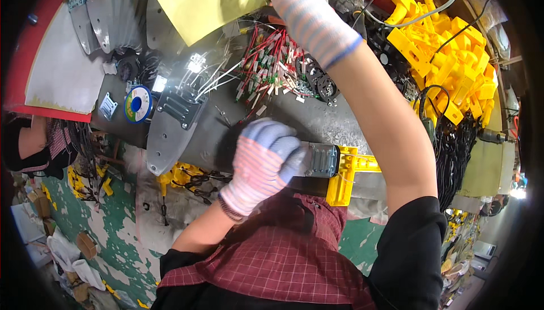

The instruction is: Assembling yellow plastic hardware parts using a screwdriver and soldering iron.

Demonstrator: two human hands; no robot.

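Adjoining grey casing (323,160), the angular piece (341,184) shows bright yellow.

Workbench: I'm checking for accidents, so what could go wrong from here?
The yellow bracket seems to overhang the near edge of the workbench; the maroon checked apron might brush it off.

The right hand is raised near tangled red wires, so its glove could snag some.

The tapered grey panel also appears to jut past the edge, so a bump could tip it.
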